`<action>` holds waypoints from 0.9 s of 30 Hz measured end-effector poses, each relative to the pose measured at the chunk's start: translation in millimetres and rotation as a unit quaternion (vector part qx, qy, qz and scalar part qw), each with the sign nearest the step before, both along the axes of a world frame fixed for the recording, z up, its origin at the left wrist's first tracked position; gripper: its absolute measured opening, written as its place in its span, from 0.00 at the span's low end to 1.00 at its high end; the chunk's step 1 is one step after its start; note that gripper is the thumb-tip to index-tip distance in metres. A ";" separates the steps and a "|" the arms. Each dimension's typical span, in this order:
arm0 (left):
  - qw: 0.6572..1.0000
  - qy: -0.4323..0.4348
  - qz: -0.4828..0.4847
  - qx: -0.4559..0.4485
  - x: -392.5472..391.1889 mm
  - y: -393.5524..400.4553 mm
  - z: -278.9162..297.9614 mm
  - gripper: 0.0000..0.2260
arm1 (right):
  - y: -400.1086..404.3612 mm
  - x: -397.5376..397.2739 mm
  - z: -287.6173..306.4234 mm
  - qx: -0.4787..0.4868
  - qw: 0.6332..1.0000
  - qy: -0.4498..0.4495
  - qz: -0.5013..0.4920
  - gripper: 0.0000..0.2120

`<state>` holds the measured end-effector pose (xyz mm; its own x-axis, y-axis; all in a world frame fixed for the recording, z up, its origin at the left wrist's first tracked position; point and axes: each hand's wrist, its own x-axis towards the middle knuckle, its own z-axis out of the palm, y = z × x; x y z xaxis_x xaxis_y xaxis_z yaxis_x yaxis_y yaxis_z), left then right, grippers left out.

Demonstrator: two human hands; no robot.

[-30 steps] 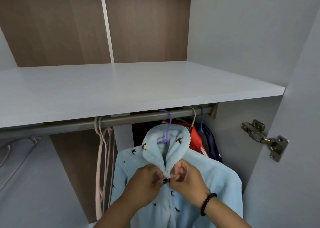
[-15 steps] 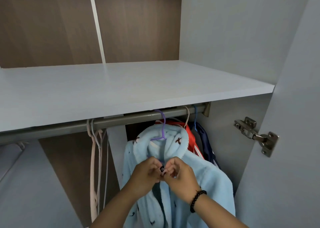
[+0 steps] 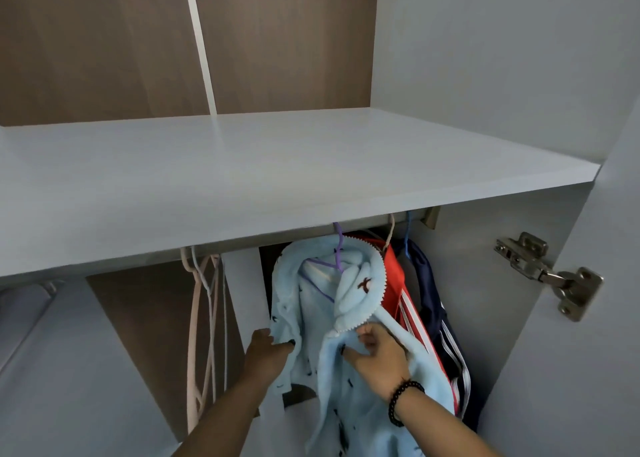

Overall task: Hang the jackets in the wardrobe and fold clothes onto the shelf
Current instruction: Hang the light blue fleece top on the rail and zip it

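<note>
A light blue fleece jacket (image 3: 346, 380) with small dark prints hangs on a purple hanger (image 3: 337, 252) from the wardrobe rail (image 3: 242, 247). Its front hangs open. My left hand (image 3: 268, 351) grips the jacket's left front edge and holds it out to the left. My right hand (image 3: 375, 356), a black bead bracelet on its wrist, pinches the right front edge just under the collar. Behind it hang a red jacket (image 3: 398, 290) with white stripes and a navy jacket (image 3: 436, 311). The white shelf (image 3: 277, 179) spans the wardrobe above the rail.
Several bare pink and white hangers (image 3: 204, 318) hang on the rail at the left. The wardrobe door with a metal hinge (image 3: 547, 273) stands open at the right. A brown back panel (image 3: 138, 40) shows above the shelf.
My hands were together at the jacket's top button; now they have parted, the left pulling the left front edge outward. The jacket front has opened. The view has shifted slightly down.
</note>
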<state>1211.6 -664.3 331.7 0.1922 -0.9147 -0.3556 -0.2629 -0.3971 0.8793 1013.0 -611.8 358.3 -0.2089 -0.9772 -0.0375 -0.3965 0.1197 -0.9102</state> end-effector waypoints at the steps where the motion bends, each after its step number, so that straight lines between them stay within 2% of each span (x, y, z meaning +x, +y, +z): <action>1: 1.000 -0.007 0.001 0.012 -0.9 -7.9 0.0 0.36 | -2.5 2.2 -2.2 0.001 1.000 0.011 -0.001 0.13; 3: 0.999 -0.007 0.005 0.033 -4.0 -24.0 -1.9 0.36 | -6.3 4.8 -4.7 0.005 1.000 0.013 -0.003 0.16; 7: 0.999 0.011 0.006 0.040 -9.7 -47.6 -7.1 0.29 | -8.1 1.3 -8.7 -0.006 1.000 0.001 -0.022 0.13; 11: 0.999 -0.005 -0.031 0.030 -10.5 -63.3 -13.2 0.31 | -2.8 -9.7 -12.4 -0.007 1.000 -0.004 -0.024 0.12; 15: 0.997 -0.054 -0.056 -0.017 -17.8 -67.6 -12.5 0.10 | -0.5 -23.5 -9.0 -0.012 1.000 0.010 -0.002 0.10; 16: 0.995 -0.078 -0.063 -0.026 -19.7 -67.0 -11.4 0.09 | -0.3 -26.4 -8.6 -0.009 1.000 0.010 0.003 0.10; 19: 0.988 -0.136 -0.054 -0.052 -22.5 -62.1 -9.8 0.18 | 0.0 -31.1 -8.5 0.003 1.000 0.000 0.012 0.08; 23: 0.996 -0.067 -0.038 -0.051 -23.3 -41.1 -9.0 0.18 | -1.4 -25.8 -6.7 0.010 1.000 -0.023 0.017 0.06; 25: 0.995 -0.059 -0.053 -0.054 -24.8 -28.0 -7.4 0.17 | -3.0 -20.2 -3.6 0.005 0.999 -0.025 0.020 0.03; 27: 0.996 -0.049 -0.054 -0.045 -25.4 -14.5 -1.3 0.16 | -3.4 -12.6 1.1 0.013 0.999 -0.028 0.025 0.04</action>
